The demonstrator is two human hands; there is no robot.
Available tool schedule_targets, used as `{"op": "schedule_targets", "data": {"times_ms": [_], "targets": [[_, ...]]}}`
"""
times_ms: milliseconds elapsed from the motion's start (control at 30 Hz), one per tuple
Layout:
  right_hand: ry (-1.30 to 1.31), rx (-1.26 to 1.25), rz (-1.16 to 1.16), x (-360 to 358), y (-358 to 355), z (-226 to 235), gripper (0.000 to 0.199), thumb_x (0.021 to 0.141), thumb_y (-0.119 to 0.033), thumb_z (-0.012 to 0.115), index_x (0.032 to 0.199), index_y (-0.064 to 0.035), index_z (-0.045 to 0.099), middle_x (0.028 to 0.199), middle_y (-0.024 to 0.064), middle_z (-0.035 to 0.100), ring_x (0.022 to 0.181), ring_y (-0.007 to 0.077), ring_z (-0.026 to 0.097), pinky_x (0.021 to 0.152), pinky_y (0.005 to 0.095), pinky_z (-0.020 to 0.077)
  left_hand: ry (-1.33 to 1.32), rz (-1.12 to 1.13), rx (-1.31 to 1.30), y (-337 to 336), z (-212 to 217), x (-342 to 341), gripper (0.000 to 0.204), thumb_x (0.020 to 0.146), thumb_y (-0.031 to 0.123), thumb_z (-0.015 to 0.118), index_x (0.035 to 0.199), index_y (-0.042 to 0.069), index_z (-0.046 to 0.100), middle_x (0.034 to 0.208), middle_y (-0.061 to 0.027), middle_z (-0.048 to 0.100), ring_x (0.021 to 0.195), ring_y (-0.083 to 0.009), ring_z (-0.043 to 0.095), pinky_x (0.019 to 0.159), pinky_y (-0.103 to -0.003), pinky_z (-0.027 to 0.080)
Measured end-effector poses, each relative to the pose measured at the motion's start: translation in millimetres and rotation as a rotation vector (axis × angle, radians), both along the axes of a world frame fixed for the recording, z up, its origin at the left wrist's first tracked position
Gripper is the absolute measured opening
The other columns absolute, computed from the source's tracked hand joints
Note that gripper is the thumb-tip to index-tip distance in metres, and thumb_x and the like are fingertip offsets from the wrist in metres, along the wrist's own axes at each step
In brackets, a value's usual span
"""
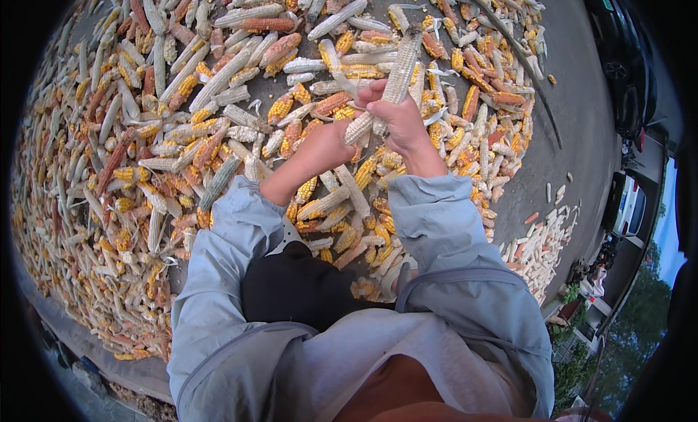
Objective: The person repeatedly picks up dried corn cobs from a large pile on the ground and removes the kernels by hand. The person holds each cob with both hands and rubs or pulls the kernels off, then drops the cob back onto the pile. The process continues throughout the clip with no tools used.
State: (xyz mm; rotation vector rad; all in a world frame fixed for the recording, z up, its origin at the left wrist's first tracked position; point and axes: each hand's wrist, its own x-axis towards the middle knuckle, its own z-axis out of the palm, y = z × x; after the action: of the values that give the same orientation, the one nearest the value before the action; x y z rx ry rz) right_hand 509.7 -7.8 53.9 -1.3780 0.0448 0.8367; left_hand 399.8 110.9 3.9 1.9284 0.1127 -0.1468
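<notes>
A long, pale, mostly bare corncob (401, 71) points up and away from my right hand (404, 122), whose thumb and fingers are closed around its lower part. Beside it, my left hand (324, 147) is closed, its fingers mostly hidden from above. Out of that hand, a shorter pale cob end (358, 129) reaches to the base of the long cob. I cannot tell whether the two are one cob or two crossing. Both hands are above a wide spread of corncobs (218, 94), some bare and whitish or reddish, others with yellow kernels.
A long dark stick (527, 65) lies over the right edge of the corn. Farther right is a smaller heap of pale bare cobs (547, 247) on grey pavement (582, 153). A black car (625, 65) and a white car (630, 204) stand at the far right.
</notes>
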Motion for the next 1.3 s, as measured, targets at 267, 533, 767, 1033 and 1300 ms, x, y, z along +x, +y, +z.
{"op": "schedule_targets", "data": {"times_ms": [267,533,767,1033,1300], "targets": [[0.295,0.487,0.067,-11.5,-2.4,12.5,0.032,0.083,-0.010,0.058,0.113,-0.0052,0.048,0.094,0.0140,0.062,0.093,0.0292,0.061,0.085,0.0504,0.0490,0.586,-0.532,-2.069,-0.7,21.0,-21.3,0.017,0.076,0.008,0.059,0.079,0.006,0.043,0.053,-0.0019,0.040,0.037,-0.0119,0.042,0.035,-0.027,0.037],[0.377,0.607,-0.078,2.1,-8.8,12.3,0.063,0.083,-0.040,0.052,0.133,-0.0039,0.037,0.138,0.0184,0.035,0.132,0.0333,0.026,0.104,0.0543,0.0236,0.551,-0.795,-2.289,4.9,8.4,-20.6,0.017,0.078,0.010,0.057,0.084,0.000,0.044,0.057,-0.0071,0.048,0.040,-0.0167,0.050,0.037,-0.031,0.043],[0.476,0.781,-0.032,-9.7,-15.2,-4.6,0.053,0.082,-0.033,0.049,0.123,0.0013,0.047,0.114,0.0187,0.058,0.113,0.0339,0.051,0.100,0.0493,0.0349,0.039,0.030,-0.030,-6.5,9.8,-7.3,0.025,0.073,0.020,0.063,0.081,0.000,0.050,0.067,-0.0165,0.059,0.057,-0.0296,0.060,0.055,-0.039,0.048],[0.262,0.489,-0.065,-19.6,-14.9,-10.4,0.023,0.079,-0.009,0.057,0.101,-0.0020,0.056,0.094,0.0124,0.061,0.098,0.0300,0.057,0.093,0.0459,0.0422,0.124,0.175,0.238,-8.6,26.0,-6.4,0.030,0.074,0.023,0.064,0.094,0.004,0.051,0.078,-0.0188,0.063,0.070,-0.0378,0.061,0.061,-0.048,0.048],[-0.008,0.042,-0.133,-28.1,-23.8,-6.5,0.039,0.076,-0.005,0.067,0.111,-0.0012,0.049,0.102,0.0080,0.056,0.097,0.0166,0.054,0.085,0.0303,0.0442,0.212,-0.065,0.063,-19.7,9.3,-2.3,0.045,0.075,0.019,0.059,0.112,-0.001,0.041,0.083,-0.0230,0.061,0.077,-0.0393,0.060,0.068,-0.047,0.048]]}}
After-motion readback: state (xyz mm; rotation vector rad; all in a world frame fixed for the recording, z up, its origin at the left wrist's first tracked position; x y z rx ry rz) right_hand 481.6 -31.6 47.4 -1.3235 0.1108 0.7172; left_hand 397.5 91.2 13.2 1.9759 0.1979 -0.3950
